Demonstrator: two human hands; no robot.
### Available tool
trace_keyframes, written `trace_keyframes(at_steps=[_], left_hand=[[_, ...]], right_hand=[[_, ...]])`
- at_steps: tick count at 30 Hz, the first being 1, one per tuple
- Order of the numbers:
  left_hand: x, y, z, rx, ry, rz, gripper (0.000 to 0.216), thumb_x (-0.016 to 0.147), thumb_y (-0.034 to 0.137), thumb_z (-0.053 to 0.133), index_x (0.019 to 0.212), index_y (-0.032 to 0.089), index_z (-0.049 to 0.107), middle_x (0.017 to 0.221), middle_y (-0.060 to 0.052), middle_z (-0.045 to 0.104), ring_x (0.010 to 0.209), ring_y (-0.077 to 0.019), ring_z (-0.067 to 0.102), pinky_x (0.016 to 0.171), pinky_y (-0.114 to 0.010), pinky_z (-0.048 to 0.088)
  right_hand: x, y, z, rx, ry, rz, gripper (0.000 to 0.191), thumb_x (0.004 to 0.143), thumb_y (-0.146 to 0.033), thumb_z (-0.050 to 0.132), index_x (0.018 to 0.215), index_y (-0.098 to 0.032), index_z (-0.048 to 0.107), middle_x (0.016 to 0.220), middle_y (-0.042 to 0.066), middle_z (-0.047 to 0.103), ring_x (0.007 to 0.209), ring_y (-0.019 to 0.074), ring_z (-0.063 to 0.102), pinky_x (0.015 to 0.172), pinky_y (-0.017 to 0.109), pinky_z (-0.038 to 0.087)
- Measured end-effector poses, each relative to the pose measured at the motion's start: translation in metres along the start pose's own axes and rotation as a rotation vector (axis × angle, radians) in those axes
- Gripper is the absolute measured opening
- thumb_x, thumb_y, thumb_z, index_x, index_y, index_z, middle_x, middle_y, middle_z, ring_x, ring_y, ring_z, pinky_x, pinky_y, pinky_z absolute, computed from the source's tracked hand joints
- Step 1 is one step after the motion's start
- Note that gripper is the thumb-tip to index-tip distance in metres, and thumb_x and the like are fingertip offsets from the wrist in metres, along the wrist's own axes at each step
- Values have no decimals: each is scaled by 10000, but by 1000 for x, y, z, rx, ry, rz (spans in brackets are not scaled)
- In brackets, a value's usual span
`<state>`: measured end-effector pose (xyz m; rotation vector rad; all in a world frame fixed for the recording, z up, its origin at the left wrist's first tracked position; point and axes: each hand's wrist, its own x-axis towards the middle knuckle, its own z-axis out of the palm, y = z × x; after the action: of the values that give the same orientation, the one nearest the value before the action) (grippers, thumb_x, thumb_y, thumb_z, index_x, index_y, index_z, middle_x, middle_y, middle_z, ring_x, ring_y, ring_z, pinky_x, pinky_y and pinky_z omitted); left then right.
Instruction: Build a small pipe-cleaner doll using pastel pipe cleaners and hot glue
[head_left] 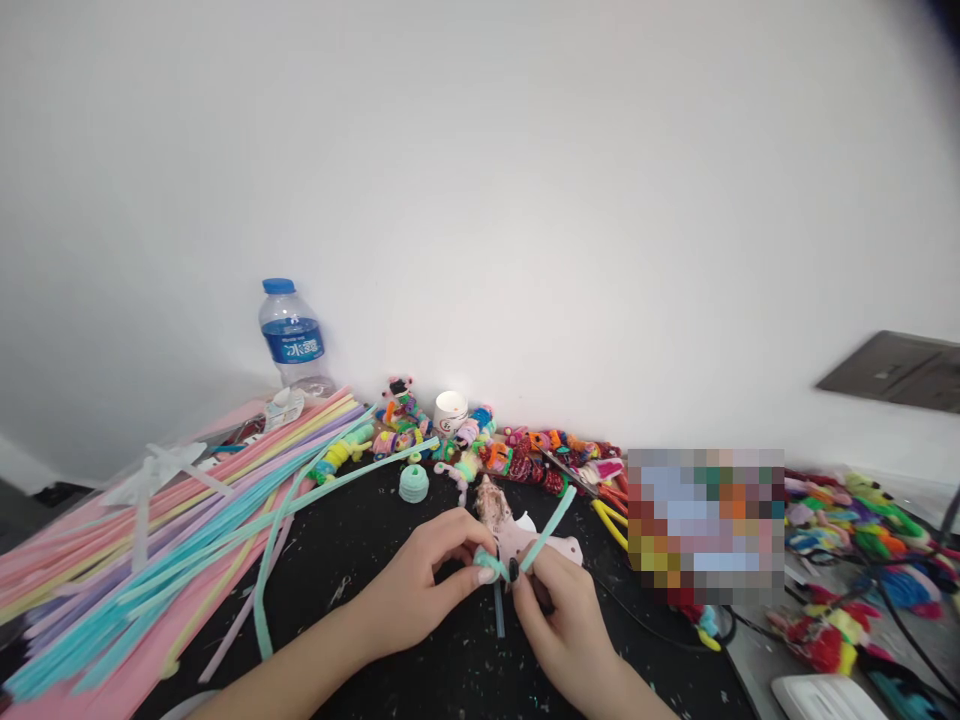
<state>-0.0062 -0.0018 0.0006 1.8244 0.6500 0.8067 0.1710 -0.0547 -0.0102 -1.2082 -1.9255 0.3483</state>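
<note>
My left hand (416,575) pinches a small coil of mint-green pipe cleaner (486,562) between thumb and fingers. In my right hand (562,612), closed at the fingertips, is the same mint pipe cleaner's straight tail (553,522), which sticks up and to the right. Just behind both hands lies a pale pink glue gun (517,540), partly covered by my right hand. A translucent stick (500,612) shows below my fingertips. Beyond my left hand, a finished-looking mint coil (413,484) stands on the black mat (360,570).
Bundles of pastel pipe cleaners (225,530) spread over the left side. A water bottle (292,335) stands against the wall. Colourful pipe-cleaner figures (517,460), a paper cup (450,411) and scissors (566,470) line the back. Cables and a white box (821,697) are at right.
</note>
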Motion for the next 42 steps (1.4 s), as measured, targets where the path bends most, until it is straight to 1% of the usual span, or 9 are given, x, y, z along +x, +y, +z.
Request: trace_keyframes(at_steps=[10,14,18,21,25,29,34,37,42], left_hand=[[-2,1,-2,42,-73,11,115,815,185,536,904,196,607,890,-31,562,806,-160,519,741,-277,427],[-2,7,-1,58,-135,10,93,794,182,563,865,195,622,863,-27,563,781,-159,530,731,-267,430],[-3,12,0,46,-213,23,93,776,156,578,846,190,629,851,-22,560,770,-154,534,735,-259,432],[-4,10,1,-2,-217,-7,96,775,156,578,849,187,630,863,-22,553,771,-151,530,728,-254,429],[-1,2,3,-185,-114,-118,91,790,178,569,872,187,609,875,-16,550,784,-148,516,715,-250,418],[3,-6,0,-353,56,-134,88,795,198,579,881,189,566,855,2,534,846,-150,507,786,-262,398],[7,-9,-6,-397,208,-202,124,795,266,592,885,196,543,853,1,514,816,-147,487,690,-239,404],[8,-9,-6,-455,253,-236,162,790,293,597,910,203,533,869,-9,524,797,-150,489,663,-246,409],[7,-7,-6,-573,293,-266,184,775,296,618,917,226,526,893,-7,541,833,-150,517,704,-259,406]], right_hand=[[-1,0,1,76,24,36,213,877,-138,382,675,-188,430,603,-26,437,539,116,391,506,222,289],[-3,1,1,110,-8,103,251,901,-188,364,675,-177,472,608,-11,468,557,125,419,527,232,314],[-4,1,4,145,-58,129,296,915,-218,343,645,-179,456,617,1,488,577,133,448,545,241,330],[-3,3,5,142,-64,131,298,920,-222,338,642,-185,441,616,-2,483,576,133,448,544,241,332],[-2,4,1,52,-34,126,254,920,-190,327,701,-191,455,645,-2,497,585,137,457,551,246,340],[1,4,-4,-169,14,86,190,845,-90,353,909,-187,503,843,55,565,763,195,509,675,314,386],[3,8,-1,-429,12,106,470,644,-17,430,1093,-146,486,1141,123,506,1056,281,440,872,423,346],[3,13,1,-510,-36,166,488,646,-35,435,1122,-128,494,1141,129,508,1027,288,449,854,429,352],[5,17,1,-536,-79,221,447,673,-65,450,1107,-136,529,984,101,567,895,270,479,769,404,368]])
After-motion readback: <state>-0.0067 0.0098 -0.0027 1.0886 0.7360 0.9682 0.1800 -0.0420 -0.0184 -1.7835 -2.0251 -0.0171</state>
